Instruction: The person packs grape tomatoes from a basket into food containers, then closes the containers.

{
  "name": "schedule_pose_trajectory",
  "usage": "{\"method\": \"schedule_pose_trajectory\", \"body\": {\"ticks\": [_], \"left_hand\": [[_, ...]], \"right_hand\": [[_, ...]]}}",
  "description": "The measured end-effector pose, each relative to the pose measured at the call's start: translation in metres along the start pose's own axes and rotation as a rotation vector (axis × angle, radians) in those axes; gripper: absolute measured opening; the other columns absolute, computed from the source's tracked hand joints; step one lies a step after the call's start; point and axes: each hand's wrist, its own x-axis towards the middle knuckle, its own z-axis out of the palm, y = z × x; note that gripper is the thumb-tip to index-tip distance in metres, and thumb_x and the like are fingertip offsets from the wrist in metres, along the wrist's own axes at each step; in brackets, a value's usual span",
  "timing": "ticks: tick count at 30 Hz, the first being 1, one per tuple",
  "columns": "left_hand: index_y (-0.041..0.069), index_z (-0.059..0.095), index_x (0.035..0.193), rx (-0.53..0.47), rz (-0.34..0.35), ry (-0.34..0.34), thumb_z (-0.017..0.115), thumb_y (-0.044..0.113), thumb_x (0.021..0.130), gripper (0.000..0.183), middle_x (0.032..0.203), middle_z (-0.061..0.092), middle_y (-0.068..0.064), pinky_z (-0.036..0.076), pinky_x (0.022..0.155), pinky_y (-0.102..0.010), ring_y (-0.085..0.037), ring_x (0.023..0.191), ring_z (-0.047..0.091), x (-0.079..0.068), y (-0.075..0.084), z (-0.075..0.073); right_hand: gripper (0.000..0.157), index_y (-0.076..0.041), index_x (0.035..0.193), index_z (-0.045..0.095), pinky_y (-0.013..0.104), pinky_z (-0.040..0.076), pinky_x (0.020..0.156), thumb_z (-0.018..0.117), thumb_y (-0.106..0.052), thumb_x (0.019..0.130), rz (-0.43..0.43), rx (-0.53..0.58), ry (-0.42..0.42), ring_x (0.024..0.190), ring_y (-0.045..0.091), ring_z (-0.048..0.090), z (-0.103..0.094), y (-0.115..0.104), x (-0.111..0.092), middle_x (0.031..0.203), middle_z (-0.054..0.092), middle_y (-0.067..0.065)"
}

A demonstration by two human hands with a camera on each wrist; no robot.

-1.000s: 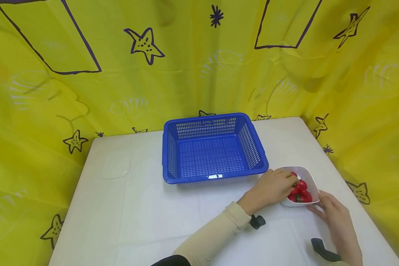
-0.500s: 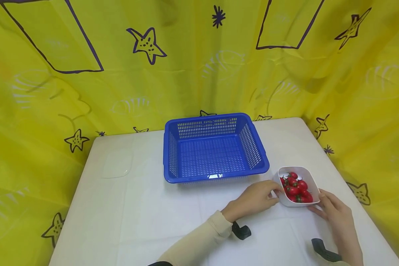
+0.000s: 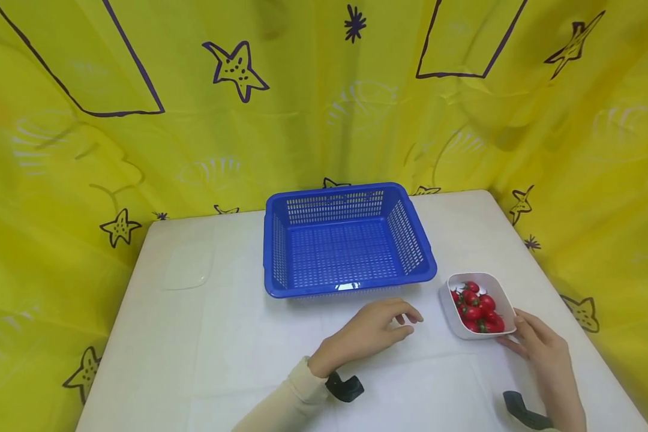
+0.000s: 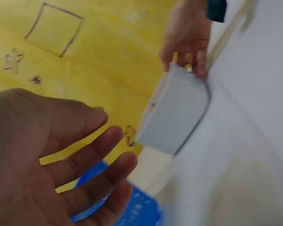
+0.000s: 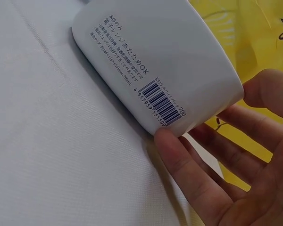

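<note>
In the head view, a white plastic container [image 3: 498, 294] full of small red cherry tomatoes [image 3: 477, 312] stands on the right of the table. My right hand [image 3: 548, 351] grips its near right corner, thumb and fingers on either side. Seen from the right wrist, fingers touch the container's printed wall [image 5: 151, 52], which carries a barcode. My left hand [image 3: 364, 330] hovers left of the container, in front of the basket, apart from both. Its fingers are relaxed and it holds nothing; the left wrist view shows the same bare palm [image 4: 33, 141].
A blue slotted plastic basket [image 3: 345, 252] stands at the back middle of the white table [image 3: 248, 354], with nothing visible inside. A faint clear, flat, lid-like piece [image 3: 189, 270] lies at the back left. Yellow patterned cloth [image 3: 302, 120] hangs behind and at both sides.
My left hand was over the tomatoes in the container, then drew back past its left wall and moved further left. My right hand has kept its grip; the container has shifted slightly.
</note>
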Motion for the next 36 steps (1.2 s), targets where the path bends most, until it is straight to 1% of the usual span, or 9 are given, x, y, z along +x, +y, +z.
{"method": "schedule_pose_trajectory", "body": {"ticks": [4, 7, 10, 14, 17, 21, 24, 30, 36], "left_hand": [[0.022, 0.068, 0.130, -0.131, -0.027, 0.018, 0.059, 0.025, 0.107, 0.025, 0.127, 0.072, 0.008, 0.052, 0.099, -0.022, 0.001, 0.108, 0.063, -0.025, -0.002, -0.027], [0.022, 0.067, 0.130, -0.215, -0.048, 0.027, 0.059, 0.025, 0.107, 0.025, 0.126, 0.072, 0.008, 0.054, 0.102, -0.029, 0.000, 0.108, 0.062, -0.046, -0.006, -0.048], [0.020, 0.068, 0.130, -0.245, -0.030, 0.042, 0.059, 0.023, 0.107, 0.025, 0.124, 0.072, 0.007, 0.055, 0.102, -0.034, -0.005, 0.108, 0.064, -0.068, -0.013, -0.071], [0.018, 0.068, 0.129, -0.248, -0.001, 0.090, 0.060, 0.019, 0.106, 0.024, 0.122, 0.074, -0.001, 0.056, 0.099, -0.032, -0.010, 0.108, 0.066, -0.096, -0.030, -0.103], [0.017, 0.068, 0.131, -0.250, -0.030, 0.152, 0.059, 0.015, 0.106, 0.026, 0.123, 0.074, -0.004, 0.056, 0.099, -0.029, -0.014, 0.110, 0.069, -0.117, -0.041, -0.127], [0.012, 0.066, 0.132, -0.224, -0.105, 0.266, 0.059, 0.012, 0.106, 0.027, 0.125, 0.073, -0.003, 0.055, 0.101, -0.027, -0.015, 0.112, 0.070, -0.145, -0.055, -0.153], [0.009, 0.066, 0.132, -0.194, -0.193, 0.375, 0.058, 0.015, 0.107, 0.027, 0.126, 0.072, -0.006, 0.054, 0.099, -0.022, -0.011, 0.109, 0.069, -0.160, -0.068, -0.166], [0.008, 0.067, 0.129, 0.093, -0.421, 0.606, 0.059, 0.015, 0.107, 0.025, 0.122, 0.074, -0.011, 0.052, 0.091, -0.023, -0.018, 0.104, 0.067, -0.177, -0.097, -0.180], [0.002, 0.067, 0.127, 0.334, -0.573, 0.663, 0.059, 0.009, 0.104, 0.025, 0.121, 0.071, -0.020, 0.052, 0.084, -0.049, -0.039, 0.104, 0.068, -0.188, -0.122, -0.187]], "right_hand": [[0.076, -0.003, 0.162, 0.032, 0.010, 0.057, 0.078, 0.042, -0.056, 0.107, 0.048, -0.022, 0.011, 0.104, -0.017, 0.053, 0.002, -0.003, 0.000, 0.162, 0.036, 0.015], [0.078, -0.006, 0.163, 0.030, 0.009, 0.056, 0.078, 0.039, -0.059, 0.107, 0.092, -0.046, 0.012, 0.133, 0.013, 0.055, 0.005, -0.006, -0.001, 0.168, 0.028, 0.020], [0.078, -0.006, 0.163, 0.030, 0.009, 0.057, 0.078, 0.038, -0.059, 0.107, 0.107, -0.053, 0.007, 0.151, 0.040, 0.034, 0.008, -0.007, -0.002, 0.169, 0.027, 0.021], [0.076, -0.007, 0.162, 0.034, 0.010, 0.057, 0.078, 0.041, -0.059, 0.107, 0.112, -0.043, 0.011, 0.132, 0.012, 0.052, 0.011, -0.005, -0.004, 0.166, 0.034, 0.015], [0.075, -0.007, 0.161, 0.036, 0.011, 0.058, 0.079, 0.042, -0.058, 0.107, 0.109, -0.043, 0.003, 0.112, -0.009, 0.044, 0.013, -0.005, -0.005, 0.162, 0.036, 0.014], [0.076, -0.008, 0.161, 0.036, 0.009, 0.056, 0.079, 0.043, -0.059, 0.106, 0.104, -0.051, -0.021, 0.111, -0.012, 0.043, 0.018, -0.005, -0.010, 0.156, 0.044, 0.004], [0.072, -0.005, 0.159, 0.039, 0.009, 0.056, 0.077, 0.048, -0.055, 0.107, 0.059, -0.009, -0.025, 0.105, -0.019, 0.048, 0.023, -0.003, -0.014, 0.135, 0.054, -0.019], [0.065, 0.000, 0.153, 0.045, 0.013, 0.059, 0.075, 0.056, -0.044, 0.107, -0.035, 0.074, -0.038, 0.096, -0.025, 0.055, 0.031, 0.000, -0.021, 0.112, 0.051, -0.038], [0.061, -0.002, 0.151, 0.049, 0.013, 0.059, 0.074, 0.059, -0.041, 0.106, -0.049, 0.122, -0.057, 0.097, -0.023, 0.057, 0.039, 0.000, -0.024, 0.112, 0.054, -0.038]]}}
